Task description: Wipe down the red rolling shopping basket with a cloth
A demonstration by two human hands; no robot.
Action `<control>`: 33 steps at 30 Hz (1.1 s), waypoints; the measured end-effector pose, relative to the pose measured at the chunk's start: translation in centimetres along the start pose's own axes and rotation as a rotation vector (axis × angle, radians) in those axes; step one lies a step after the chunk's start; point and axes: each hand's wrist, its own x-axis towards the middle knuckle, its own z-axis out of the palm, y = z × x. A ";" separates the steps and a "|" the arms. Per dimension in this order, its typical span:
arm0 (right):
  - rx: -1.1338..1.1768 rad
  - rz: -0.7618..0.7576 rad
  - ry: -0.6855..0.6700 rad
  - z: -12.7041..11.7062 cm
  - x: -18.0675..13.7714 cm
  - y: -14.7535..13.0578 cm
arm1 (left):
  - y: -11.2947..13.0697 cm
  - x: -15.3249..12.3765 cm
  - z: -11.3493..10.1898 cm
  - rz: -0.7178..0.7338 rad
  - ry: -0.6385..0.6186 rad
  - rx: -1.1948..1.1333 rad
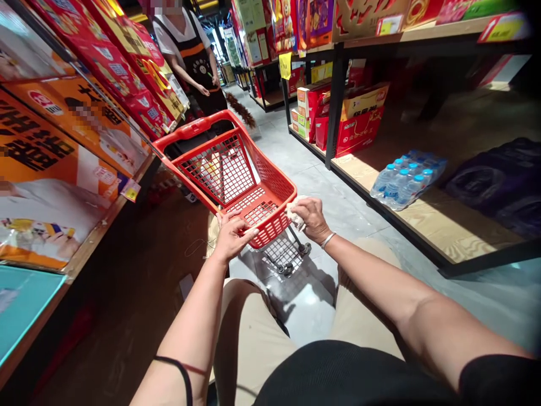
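A red plastic shopping cart (270, 166) stands on the tiled floor in front of me, its handle pointing away and its basket holding nothing I can make out. My left hand (231, 237) grips the near rim of the basket at its left corner, thumb lying along the edge. At the near right corner, my right hand (311, 219) is closed around a crumpled off-white cloth (296, 213), which touches the rim. Part of the cloth is hidden under the fingers. Below the basket, the cart's lower grid rack (281, 251) and black wheels show between my knees.
A person in a dark apron (198, 62) stands beyond the cart, near a brown feather duster (240, 110). Stacked orange boxes (54, 146) line the left side. On the right, a low wooden shelf (460, 234) carries shrink-wrapped water bottles (406, 180) and red gift boxes (359, 132).
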 end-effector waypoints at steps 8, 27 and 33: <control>-0.006 -0.062 -0.381 4.0 -3.9 -1.5 | 0.2 -0.3 -0.1 -0.005 -0.028 -0.002; -0.049 -0.237 -0.273 -1.9 3.8 -10.2 | 0.9 -0.7 0.2 0.074 0.025 -0.051; -0.142 -0.329 -0.422 -3.4 6.6 -9.9 | 0.1 -1.2 -0.4 0.066 0.004 -0.029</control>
